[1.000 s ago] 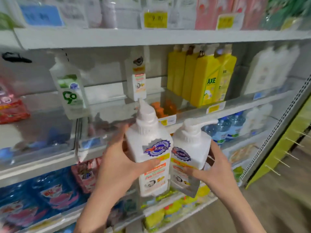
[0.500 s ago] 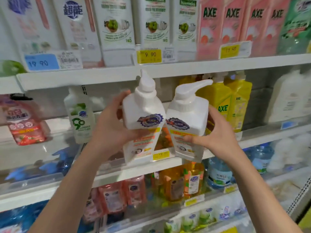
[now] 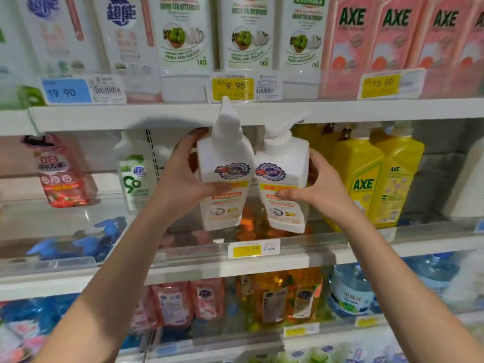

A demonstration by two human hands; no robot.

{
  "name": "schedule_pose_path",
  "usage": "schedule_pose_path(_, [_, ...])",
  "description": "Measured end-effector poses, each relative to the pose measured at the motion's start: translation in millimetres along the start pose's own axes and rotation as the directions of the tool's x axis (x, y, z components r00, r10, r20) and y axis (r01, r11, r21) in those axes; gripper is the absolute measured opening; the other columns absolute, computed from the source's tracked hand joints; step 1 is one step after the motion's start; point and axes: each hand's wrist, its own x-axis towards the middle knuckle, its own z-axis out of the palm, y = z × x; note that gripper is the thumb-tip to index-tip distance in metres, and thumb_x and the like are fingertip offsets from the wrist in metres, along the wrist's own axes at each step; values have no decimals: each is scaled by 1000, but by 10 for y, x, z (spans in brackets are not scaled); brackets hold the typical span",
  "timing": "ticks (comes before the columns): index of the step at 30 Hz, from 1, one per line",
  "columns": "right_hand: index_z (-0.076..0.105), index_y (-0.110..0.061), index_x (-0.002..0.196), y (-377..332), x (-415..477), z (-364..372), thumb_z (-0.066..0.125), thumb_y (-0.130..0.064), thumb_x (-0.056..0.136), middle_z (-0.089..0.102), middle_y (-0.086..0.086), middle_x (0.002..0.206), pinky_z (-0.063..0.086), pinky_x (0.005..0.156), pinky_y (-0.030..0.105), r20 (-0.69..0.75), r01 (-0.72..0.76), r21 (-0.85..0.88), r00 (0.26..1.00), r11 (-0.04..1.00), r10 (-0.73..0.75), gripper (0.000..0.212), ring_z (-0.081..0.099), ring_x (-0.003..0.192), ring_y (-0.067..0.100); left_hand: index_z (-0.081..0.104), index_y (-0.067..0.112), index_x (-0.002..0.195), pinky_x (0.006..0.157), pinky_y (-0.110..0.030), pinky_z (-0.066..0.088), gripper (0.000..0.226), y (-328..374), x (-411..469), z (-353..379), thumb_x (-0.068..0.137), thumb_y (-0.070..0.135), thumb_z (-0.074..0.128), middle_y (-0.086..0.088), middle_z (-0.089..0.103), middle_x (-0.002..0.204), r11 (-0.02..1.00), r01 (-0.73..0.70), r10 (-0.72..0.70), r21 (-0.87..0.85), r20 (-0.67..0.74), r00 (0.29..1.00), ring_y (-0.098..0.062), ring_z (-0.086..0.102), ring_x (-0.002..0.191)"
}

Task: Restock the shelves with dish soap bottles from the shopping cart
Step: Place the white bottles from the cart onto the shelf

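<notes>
The middle shelf (image 3: 327, 254) has an open gap left of the yellow AXE bottles (image 3: 366, 179); two white pump bottles (image 3: 225, 179) hover before it, one grasped by the left hand (image 3: 180, 179), one by the right hand (image 3: 319, 187); neither is placed yet; the cart is unseen.

In front of you white shelving (image 3: 86, 158) fills the frame. The top shelf (image 3: 157, 116) runs across the upper third; its edge carries a blue price tag (image 3: 68, 91) at upper left and a yellow price tag (image 3: 233, 86) at upper centre. Pink AXE packs (image 3: 392, 35) stand at upper right, yellow AXE bottles (image 3: 366, 179) below them. The middle shelf (image 3: 366, 259) has a clear front lip (image 3: 432, 235). Orange bottles (image 3: 277, 297) sit at lower centre, a red pouch (image 3: 62, 176) at left. The light is even.
</notes>
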Motion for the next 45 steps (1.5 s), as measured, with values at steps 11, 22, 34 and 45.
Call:
schedule_pose_path(11, [47, -30, 124, 258, 78, 255, 89, -18, 57, 59, -17, 115, 50, 89, 34, 96, -93, 76, 992, 993, 85, 79, 59, 107, 9, 35, 28, 138, 101, -32, 41, 105, -167, -121, -41, 44, 50, 77, 7, 41, 121, 963, -127, 103, 237, 112, 988, -14, 48, 113])
schedule_pose_path(22, [50, -16, 128, 467, 317, 219, 81, -5, 65, 68, 2, 116, 53, 91, 45, 216, -202, 241, 965, 949, 150, 71, 67, 103, 19, 42, 31, 128, 82, -42, 56, 86, -565, 234, 13, 59, 5, 87, 12, 60, 106, 980, 194, -192, -49, 49, 980, -13, 64, 97])
schedule_pose_path(34, [46, -12, 133, 559, 525, 326, 72, -15, 72, 66, 10, 120, 51, 93, 43, 330, -324, 299, 918, 897, 222, 66, 64, 109, 26, 43, 21, 132, 84, -33, 54, 85, -839, 594, 293, 59, 16, 85, -5, 59, 121, 922, 279, -230, -270, 200, 952, -19, 62, 106])
schedule_pose_path(45, [46, -24, 132, 605, 115, 579, 72, -19, 83, 61, -16, 112, 47, 89, 29, 122, -270, -1, 956, 963, 268, 56, 57, 100, 1, 55, 21, 124, 78, -23, 43, 48, -886, 138, 576, 80, 20, 74, 9, 60, 111, 929, 368, -369, 39, 27, 929, -8, 56, 93])
